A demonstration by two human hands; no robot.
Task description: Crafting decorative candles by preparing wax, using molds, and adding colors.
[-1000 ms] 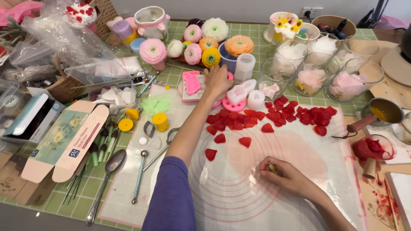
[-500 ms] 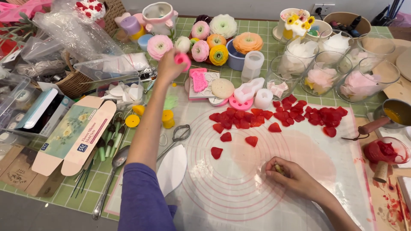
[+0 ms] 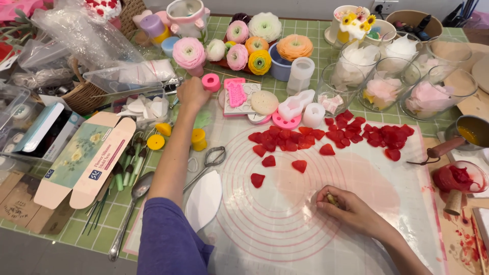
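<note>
The fingers of the left hand are closed around a small pink round mould, and they hold it just above the surface, well beyond the far edge of the silicone mat. The fingers of the right hand are curled narrow around a small yellowish stick-like piece, and this hand rests on the mat, near its middle.

There is only the head view. Taking the mat as landmark: many red wax petals lie across its far half, some apart and closer to the middle. Just past its far edge sit a pink strip mould, a beige round disc and white moulds. Behind these stands a group of wax flowers. To the left of the mat lie a spoon, scissors and an open pink box. To the right of it is a bowl with red wax.

I judge the step in hand is picking up or setting the pink mould, while the right hand keeps its piece ready. The next move probably needs a steady carry over the crowded moulds without knocking them.
</note>
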